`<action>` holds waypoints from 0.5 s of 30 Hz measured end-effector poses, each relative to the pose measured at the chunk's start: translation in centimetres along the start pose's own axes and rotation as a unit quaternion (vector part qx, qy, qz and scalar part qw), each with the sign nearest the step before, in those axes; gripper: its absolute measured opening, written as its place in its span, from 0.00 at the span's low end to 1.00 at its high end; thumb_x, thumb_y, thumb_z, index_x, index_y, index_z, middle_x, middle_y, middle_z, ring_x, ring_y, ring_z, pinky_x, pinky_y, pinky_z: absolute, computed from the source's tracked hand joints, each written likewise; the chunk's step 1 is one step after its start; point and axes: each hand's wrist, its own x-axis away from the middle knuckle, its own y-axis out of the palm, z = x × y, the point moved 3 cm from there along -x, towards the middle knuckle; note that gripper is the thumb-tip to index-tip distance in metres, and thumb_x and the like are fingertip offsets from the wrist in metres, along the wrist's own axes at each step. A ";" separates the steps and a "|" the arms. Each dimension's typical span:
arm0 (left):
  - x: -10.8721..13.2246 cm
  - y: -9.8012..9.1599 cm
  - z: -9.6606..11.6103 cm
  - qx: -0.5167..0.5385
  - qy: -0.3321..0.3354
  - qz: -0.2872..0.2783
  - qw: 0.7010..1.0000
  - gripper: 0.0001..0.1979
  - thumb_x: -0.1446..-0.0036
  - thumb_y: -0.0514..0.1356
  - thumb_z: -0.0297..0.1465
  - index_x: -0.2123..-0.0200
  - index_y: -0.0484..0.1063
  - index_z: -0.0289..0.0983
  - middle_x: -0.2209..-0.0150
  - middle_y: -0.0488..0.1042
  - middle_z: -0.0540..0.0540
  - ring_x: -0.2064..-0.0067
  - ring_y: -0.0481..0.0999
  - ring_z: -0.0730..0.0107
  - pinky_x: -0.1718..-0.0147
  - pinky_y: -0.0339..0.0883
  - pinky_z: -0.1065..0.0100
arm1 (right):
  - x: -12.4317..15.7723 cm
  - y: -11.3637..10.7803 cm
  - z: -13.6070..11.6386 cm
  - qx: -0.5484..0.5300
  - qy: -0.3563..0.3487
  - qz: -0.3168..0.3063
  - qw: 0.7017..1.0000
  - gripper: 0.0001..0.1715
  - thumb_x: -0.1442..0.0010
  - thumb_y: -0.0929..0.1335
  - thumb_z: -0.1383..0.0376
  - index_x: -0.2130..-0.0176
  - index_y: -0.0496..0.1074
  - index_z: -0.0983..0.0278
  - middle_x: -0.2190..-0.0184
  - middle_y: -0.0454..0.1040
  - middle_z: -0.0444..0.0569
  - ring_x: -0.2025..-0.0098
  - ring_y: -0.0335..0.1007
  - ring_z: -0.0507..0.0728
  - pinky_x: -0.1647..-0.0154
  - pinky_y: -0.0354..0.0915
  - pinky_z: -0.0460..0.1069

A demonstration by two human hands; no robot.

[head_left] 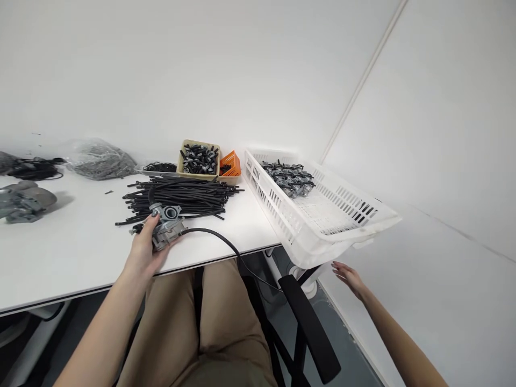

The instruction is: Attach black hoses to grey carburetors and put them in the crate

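My left hand [147, 244] grips a small metal carburetor [167, 228] just above the table's front edge. From the carburetor a thin black hose [220, 235] curves right and droops over the edge toward the chair. Behind it lies a pile of cut black hoses [181, 194]. Off to the right, below the corner of a white plastic crate [298, 236], my right hand [349, 278] hangs in the air with its fingers stretched out and nothing in them. Several carburetors [292, 180] sit in rows at the crate's far left end.
A beige bin [179, 161] of small black-and-metal parts stands at the back beside an orange basket [231, 161]. Further left are a clear bag of parts [99, 158] and more metal parts [26, 201]. The crate overhangs the table's front edge, near a black chair armrest [310, 328].
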 end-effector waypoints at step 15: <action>-0.4 -0.7 -0.2 -0.019 0.012 0.013 1.000 0.08 0.39 0.60 0.26 0.56 0.74 0.38 0.60 0.80 0.49 0.62 0.81 0.63 0.69 0.81 0.60 | -7.4 0.1 -5.7 -0.003 -0.147 0.090 0.985 0.17 0.59 0.73 0.58 0.67 0.77 0.62 0.58 0.80 0.63 0.59 0.77 0.66 0.59 0.71 0.61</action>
